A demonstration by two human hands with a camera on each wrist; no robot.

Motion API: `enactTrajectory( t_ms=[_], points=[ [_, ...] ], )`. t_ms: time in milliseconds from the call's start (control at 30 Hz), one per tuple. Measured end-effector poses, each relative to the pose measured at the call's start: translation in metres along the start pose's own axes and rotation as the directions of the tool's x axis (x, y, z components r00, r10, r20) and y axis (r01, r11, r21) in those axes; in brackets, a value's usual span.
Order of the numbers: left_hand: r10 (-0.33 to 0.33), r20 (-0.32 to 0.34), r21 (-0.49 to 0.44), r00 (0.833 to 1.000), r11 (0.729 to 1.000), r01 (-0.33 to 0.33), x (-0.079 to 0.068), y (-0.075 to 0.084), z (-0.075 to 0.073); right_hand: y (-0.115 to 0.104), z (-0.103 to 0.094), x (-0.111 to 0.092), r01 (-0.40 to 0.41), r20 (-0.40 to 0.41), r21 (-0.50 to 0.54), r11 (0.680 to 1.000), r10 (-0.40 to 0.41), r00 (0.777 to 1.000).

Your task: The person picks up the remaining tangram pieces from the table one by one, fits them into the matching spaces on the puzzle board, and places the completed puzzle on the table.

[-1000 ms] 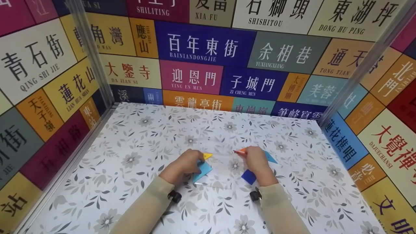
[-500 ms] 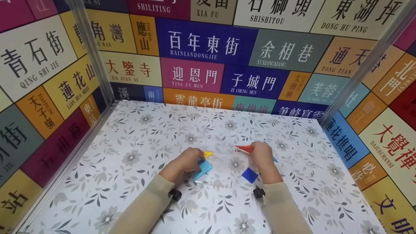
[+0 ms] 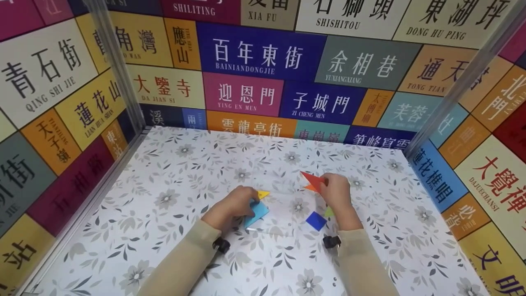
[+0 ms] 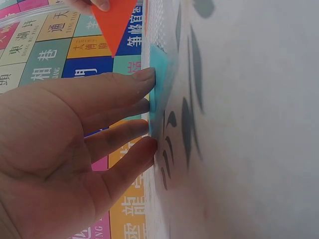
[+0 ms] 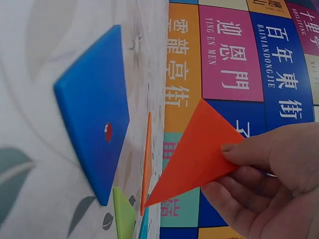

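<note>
My right hand point(image 3: 337, 193) pinches a red triangular tangram piece point(image 5: 194, 154) between thumb and fingers and holds it raised above the table. An orange piece point(image 5: 147, 164) lies beneath it. Over on the left, my left hand point(image 3: 233, 204) rests its fingertips at a light blue piece point(image 3: 258, 213), fingers spread and gently bent in the left wrist view. A small yellow triangle point(image 3: 263, 195) pokes out beside the index finger. Between the hands lies a flat see-through thing point(image 3: 269, 233). Near my right wrist sit a dark blue square point(image 3: 316, 221) and a green piece point(image 3: 329, 212), partly hidden.
A white cloth with grey flowers and leaves covers the table point(image 3: 164, 255). Panels point(image 3: 254, 53) printed with coloured place-name signs stand behind it and along both sides, joined by upright clear corner strips point(image 3: 119, 70).
My right hand has lifted the red triangle and moved up and slightly right, uncovering the green piece and more of the orange one. The left hand stays in place.
</note>
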State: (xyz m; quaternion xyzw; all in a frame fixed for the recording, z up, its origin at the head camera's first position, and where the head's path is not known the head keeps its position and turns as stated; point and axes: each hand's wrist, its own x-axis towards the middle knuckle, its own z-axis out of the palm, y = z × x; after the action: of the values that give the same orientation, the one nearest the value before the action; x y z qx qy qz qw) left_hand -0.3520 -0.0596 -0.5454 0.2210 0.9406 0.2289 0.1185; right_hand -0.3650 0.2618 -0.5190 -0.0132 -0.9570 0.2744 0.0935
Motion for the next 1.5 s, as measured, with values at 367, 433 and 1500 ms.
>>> enactTrajectory(
  t_ms=[367,433,1500],
  points=[
    [-0.008,0.031,0.045,0.999,0.999,0.007,0.002,0.0,0.0,0.004,-0.001,0.004,-0.079,0.067,0.146,0.986,0.069,0.995],
    [-0.008,0.032,0.051,0.999,0.999,0.006,0.003,0.0,0.0,0.004,-0.001,0.005,-0.078,0.066,0.155,0.985,0.069,0.995],
    [0.031,0.0,0.039,1.0,0.999,-0.031,0.001,0.001,0.002,-0.018,0.006,-0.002,-0.129,0.183,0.308,0.943,0.075,0.98]
  ],
)
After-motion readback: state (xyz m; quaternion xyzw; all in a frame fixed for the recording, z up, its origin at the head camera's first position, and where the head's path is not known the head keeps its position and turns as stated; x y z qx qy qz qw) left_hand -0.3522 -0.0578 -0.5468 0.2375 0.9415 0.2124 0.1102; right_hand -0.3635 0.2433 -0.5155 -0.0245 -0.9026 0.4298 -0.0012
